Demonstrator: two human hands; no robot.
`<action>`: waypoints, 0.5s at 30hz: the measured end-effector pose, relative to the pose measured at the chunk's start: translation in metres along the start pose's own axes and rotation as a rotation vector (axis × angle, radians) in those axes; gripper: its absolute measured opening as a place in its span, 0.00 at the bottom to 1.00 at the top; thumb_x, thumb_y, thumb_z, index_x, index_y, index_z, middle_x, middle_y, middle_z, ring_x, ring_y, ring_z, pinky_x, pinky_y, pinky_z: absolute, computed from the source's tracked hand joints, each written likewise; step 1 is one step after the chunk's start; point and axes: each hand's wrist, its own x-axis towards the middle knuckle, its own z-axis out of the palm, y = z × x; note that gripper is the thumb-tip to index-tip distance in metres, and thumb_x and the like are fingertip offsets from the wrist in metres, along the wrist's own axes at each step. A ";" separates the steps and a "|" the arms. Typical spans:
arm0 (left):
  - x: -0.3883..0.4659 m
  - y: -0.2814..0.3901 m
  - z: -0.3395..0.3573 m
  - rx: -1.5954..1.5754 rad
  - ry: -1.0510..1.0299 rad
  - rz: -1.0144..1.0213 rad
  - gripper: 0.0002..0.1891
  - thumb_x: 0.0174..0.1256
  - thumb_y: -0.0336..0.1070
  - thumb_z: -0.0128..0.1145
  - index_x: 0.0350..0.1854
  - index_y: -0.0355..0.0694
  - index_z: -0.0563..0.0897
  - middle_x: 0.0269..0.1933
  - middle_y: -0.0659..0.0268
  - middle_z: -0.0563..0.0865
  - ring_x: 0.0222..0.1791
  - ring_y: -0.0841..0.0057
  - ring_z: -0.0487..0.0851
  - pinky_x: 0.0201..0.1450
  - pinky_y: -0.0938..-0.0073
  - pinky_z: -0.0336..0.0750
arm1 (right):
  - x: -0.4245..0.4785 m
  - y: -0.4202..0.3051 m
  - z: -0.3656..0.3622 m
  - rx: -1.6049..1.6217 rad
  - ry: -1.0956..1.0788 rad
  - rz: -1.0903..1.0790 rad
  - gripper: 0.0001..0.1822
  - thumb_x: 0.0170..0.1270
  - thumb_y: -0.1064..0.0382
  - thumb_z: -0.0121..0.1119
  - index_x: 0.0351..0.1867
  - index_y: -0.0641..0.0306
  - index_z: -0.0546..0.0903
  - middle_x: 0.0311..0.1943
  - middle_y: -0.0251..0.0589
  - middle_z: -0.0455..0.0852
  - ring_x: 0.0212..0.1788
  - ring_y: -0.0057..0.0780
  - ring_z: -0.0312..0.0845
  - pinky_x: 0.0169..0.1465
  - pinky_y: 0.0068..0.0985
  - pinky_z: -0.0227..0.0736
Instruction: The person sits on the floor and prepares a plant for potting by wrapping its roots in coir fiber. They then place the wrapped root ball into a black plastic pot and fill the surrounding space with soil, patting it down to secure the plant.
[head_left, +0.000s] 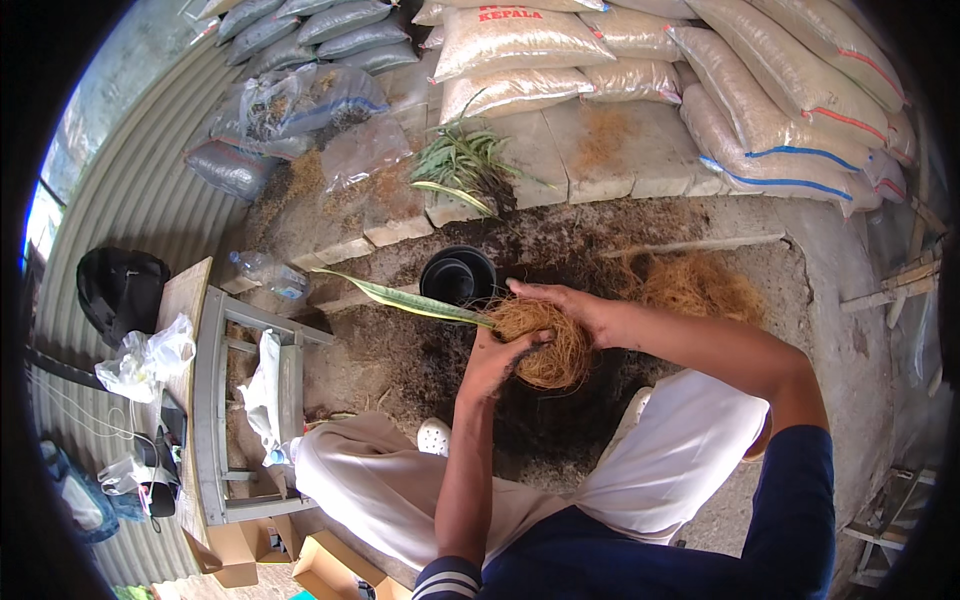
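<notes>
Between my two hands is a round ball of brown coconut fibre (544, 345). My left hand (495, 356) grips its lower left side, the thumb lying over the front. Against the upper right of the ball rests my right hand (566, 304), its fingers reaching along the top. A long sansevieria leaf (405, 298) with yellow edges sticks out of the ball to the left; its base is hidden in the fibre. Just beyond my hands, black plastic pots (457, 274), one inside another, stand on the soil-covered ground (555, 427).
A heap of loose coconut fibre (694, 289) lies to the right. Further off, a bunch of plants (465, 161) rests on the concrete ledge (540, 142), before stacked filled sacks (517, 45). At left are a plastic bottle (274, 274) and a wooden table (196, 375); cardboard boxes (337, 566) sit below.
</notes>
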 end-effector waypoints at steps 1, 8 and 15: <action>0.002 -0.002 0.002 0.044 0.001 0.019 0.35 0.53 0.25 0.70 0.65 0.30 0.70 0.57 0.58 0.81 0.53 0.73 0.83 0.55 0.73 0.80 | 0.001 0.002 -0.002 0.013 -0.040 -0.040 0.33 0.63 0.35 0.61 0.60 0.57 0.77 0.55 0.37 0.82 0.53 0.26 0.81 0.56 0.32 0.80; 0.014 -0.012 -0.020 0.217 -0.161 0.137 0.35 0.59 0.34 0.69 0.68 0.31 0.68 0.61 0.56 0.78 0.62 0.70 0.76 0.64 0.69 0.72 | -0.002 0.021 -0.002 0.125 -0.056 0.083 0.26 0.65 0.40 0.60 0.55 0.53 0.78 0.46 0.37 0.85 0.44 0.29 0.85 0.47 0.35 0.85; -0.012 0.021 -0.025 0.416 -0.023 0.054 0.41 0.69 0.53 0.60 0.72 0.29 0.59 0.71 0.51 0.67 0.70 0.67 0.67 0.71 0.69 0.62 | -0.007 0.005 0.006 0.201 0.024 -0.055 0.23 0.68 0.42 0.56 0.54 0.54 0.80 0.46 0.38 0.87 0.46 0.32 0.85 0.50 0.39 0.82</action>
